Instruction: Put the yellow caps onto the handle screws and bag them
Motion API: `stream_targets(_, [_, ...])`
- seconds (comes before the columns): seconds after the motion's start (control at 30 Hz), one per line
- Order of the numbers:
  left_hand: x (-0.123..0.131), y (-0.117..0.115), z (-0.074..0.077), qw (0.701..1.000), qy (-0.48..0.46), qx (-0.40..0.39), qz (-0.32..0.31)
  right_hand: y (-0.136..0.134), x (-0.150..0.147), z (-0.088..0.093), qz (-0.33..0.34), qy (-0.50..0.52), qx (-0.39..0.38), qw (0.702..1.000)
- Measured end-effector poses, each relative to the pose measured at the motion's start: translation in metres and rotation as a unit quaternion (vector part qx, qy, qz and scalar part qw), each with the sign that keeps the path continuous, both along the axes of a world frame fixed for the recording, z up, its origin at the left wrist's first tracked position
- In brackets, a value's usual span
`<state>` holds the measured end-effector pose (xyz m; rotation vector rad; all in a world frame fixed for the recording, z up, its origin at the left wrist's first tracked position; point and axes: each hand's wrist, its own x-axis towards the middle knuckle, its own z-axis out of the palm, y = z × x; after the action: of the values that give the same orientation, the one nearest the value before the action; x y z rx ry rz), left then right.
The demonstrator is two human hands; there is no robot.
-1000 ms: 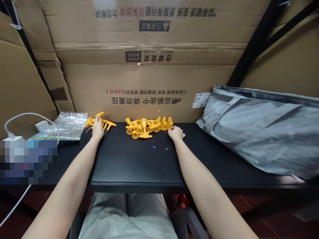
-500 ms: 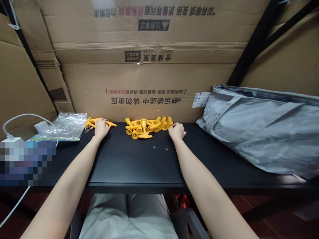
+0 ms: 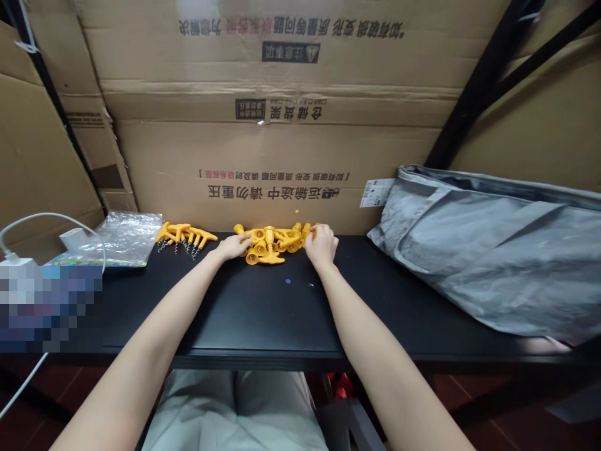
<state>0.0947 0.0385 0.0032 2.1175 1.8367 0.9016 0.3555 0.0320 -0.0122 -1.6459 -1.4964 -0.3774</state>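
A heap of small yellow plastic parts lies at the back of the black table, against the cardboard. My left hand rests at the heap's left edge, fingers stretched toward it and touching the nearest pieces. My right hand sits on the heap's right end, fingers curled over the upright yellow pieces there; whether it grips one is hidden. A second, smaller group of yellow T-shaped parts with metal screws lies further left, apart from both hands.
A crinkled clear plastic bag and a white charger with cable lie at the left. A large grey fabric bag covers the right of the table. Cardboard boxes wall off the back.
My left hand has left the T-shaped parts and moved right to the main heap. My right hand has shifted left onto the heap's right end.
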Motion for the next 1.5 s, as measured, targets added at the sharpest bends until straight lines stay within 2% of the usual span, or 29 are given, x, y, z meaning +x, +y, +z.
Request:
stream_targets(0.07, [0.004, 0.002, 0.002, 0.999, 0.011, -0.042, -0.001, -0.001, 0.0, 0.0, 0.003, -0.003, -0.002, 1.0])
stream_targets(0.17, [0.004, 0.003, 0.007, 0.997, 0.023, -0.061, 0.035, -0.003, -0.002, 0.002, 0.002, -0.004, -0.002, 1.0])
stream_targets(0.3, [-0.009, -0.001, 0.015, 0.995, 0.017, -0.04, 0.089, -0.005, -0.006, 0.006, 0.01, -0.007, 0.011, 1.0])
stream_targets(0.43, [-0.023, -0.013, 0.026, 0.996, -0.004, 0.011, 0.092, -0.012, -0.018, 0.016, 0.063, -0.031, 0.047, 0.996])
stream_targets(0.53, [-0.026, -0.029, 0.035, 0.99, 0.054, 0.105, 0.073, -0.024, -0.036, 0.026, 0.123, -0.074, 0.075, 0.987])
stream_targets(0.6, [-0.025, -0.043, 0.038, 0.976, 0.111, 0.178, 0.049, -0.034, -0.051, 0.032, 0.165, -0.108, 0.082, 0.977])
stream_targets(0.67, [-0.022, -0.056, 0.038, 0.965, 0.149, 0.216, 0.018, -0.044, -0.065, 0.037, 0.218, -0.155, 0.088, 0.96])
stream_targets(0.87, [-0.022, -0.078, 0.025, 0.941, 0.186, 0.275, -0.074, -0.056, -0.092, 0.036, 0.308, -0.242, 0.072, 0.917])
stream_targets(1.0, [-0.027, -0.078, 0.019, 0.932, 0.173, 0.295, -0.117, -0.055, -0.093, 0.031, 0.329, -0.238, 0.045, 0.913])
stream_targets(1.17, [-0.031, -0.074, 0.019, 0.927, 0.141, 0.311, -0.153, -0.052, -0.09, 0.029, 0.324, -0.226, 0.042, 0.918])
stream_targets(1.23, [-0.034, -0.072, 0.019, 0.93, 0.121, 0.318, -0.14, -0.051, -0.09, 0.029, 0.321, -0.226, 0.047, 0.918])
stream_targets(1.33, [-0.038, -0.068, 0.017, 0.944, 0.097, 0.307, -0.077, -0.051, -0.091, 0.028, 0.319, -0.228, 0.054, 0.918])
stream_targets(1.5, [-0.04, -0.067, 0.01, 0.979, 0.073, 0.19, -0.002, -0.05, -0.092, 0.026, 0.32, -0.239, 0.044, 0.916])
